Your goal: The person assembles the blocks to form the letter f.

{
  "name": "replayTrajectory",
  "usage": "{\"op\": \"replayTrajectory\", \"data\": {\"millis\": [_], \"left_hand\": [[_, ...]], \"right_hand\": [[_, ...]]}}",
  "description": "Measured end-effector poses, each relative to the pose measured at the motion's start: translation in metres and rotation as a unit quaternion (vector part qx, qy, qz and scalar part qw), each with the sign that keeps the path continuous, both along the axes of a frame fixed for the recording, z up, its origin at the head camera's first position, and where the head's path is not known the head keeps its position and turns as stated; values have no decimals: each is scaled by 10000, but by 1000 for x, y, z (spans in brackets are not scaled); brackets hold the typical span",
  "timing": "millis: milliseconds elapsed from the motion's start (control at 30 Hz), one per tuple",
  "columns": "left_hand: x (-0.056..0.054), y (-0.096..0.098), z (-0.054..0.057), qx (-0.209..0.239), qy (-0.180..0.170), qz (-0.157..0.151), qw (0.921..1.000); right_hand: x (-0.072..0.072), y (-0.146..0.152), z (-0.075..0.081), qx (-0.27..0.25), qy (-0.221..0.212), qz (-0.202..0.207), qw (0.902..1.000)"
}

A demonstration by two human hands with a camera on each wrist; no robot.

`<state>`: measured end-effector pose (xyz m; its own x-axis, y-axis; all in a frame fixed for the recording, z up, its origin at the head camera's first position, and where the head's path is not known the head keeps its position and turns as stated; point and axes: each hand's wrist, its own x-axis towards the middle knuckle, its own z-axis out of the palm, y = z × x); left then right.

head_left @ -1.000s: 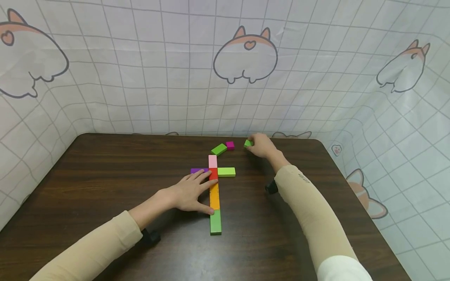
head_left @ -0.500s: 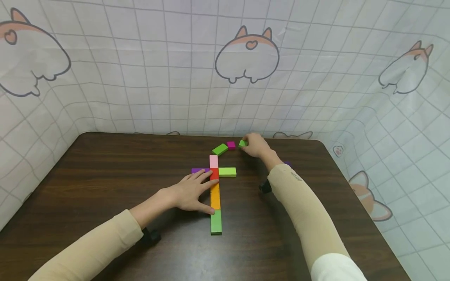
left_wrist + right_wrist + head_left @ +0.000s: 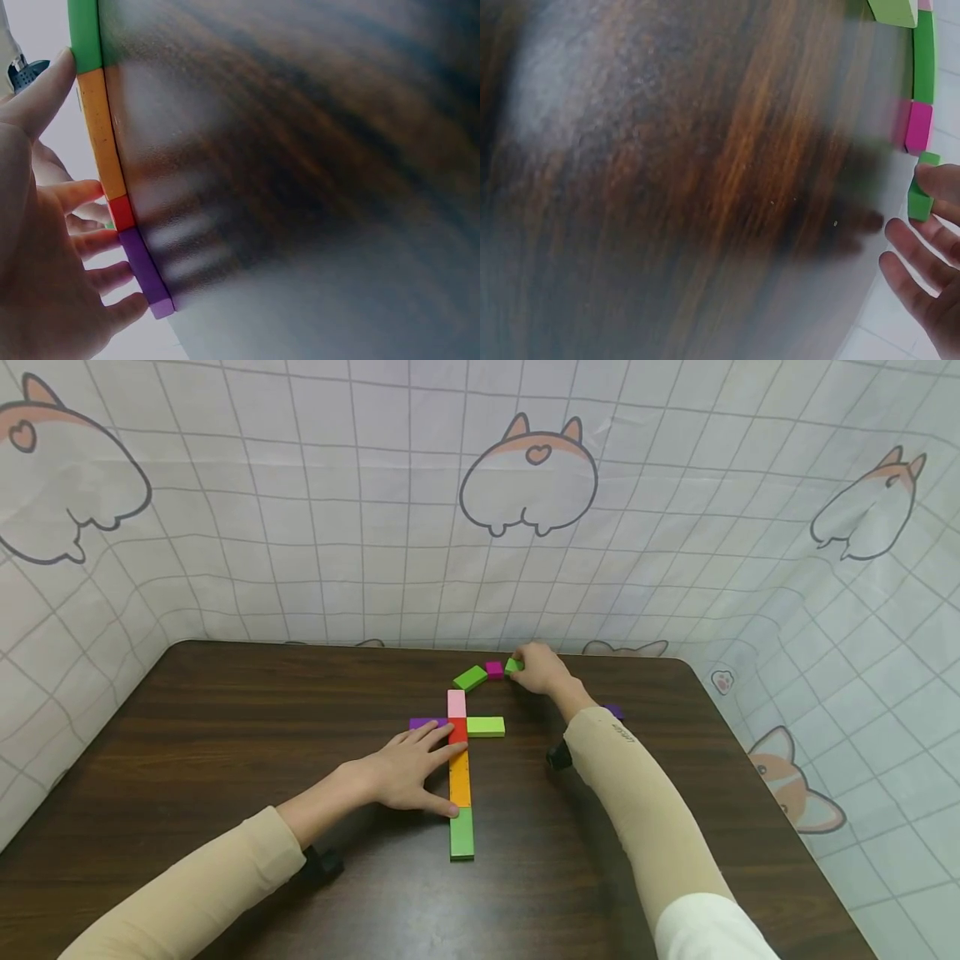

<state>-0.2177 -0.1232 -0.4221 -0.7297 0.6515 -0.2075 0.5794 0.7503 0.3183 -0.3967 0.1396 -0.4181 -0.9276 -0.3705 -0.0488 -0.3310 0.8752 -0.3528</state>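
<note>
My left hand lies with fingers spread over a column of blocks. Its fingertips touch a purple block, a red block and an orange block; the thumb is where the orange meets a long green block. A pink block tops the column, and a lime block sticks out right of the red one. Farther back, my right hand pinches a small green block between thumb and fingers. Just left of it are a magenta block and a slanted green block.
Part of another purple block shows beyond the right forearm. The dark wooden table ends at its back edge close behind the right hand. A white gridded cloth with corgi drawings hangs behind and beside it.
My right hand has slid left with the small green block, closer to the magenta block. The purple block at right has come into sight past the forearm. The left hand stays put.
</note>
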Motion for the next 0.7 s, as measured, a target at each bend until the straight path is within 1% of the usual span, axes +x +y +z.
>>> {"op": "replayTrajectory", "data": {"millis": [167, 367, 700], "left_hand": [[0, 0, 0, 3, 20, 13, 10000], [1, 0, 0, 3, 17, 17, 10000], [1, 0, -2, -7, 48, 18, 10000]], "right_hand": [[1, -1, -3, 33, -63, -44, 10000], [0, -2, -6, 110, -67, -6, 9999], [-1, -2, -7, 35, -198, -48, 9998]]}}
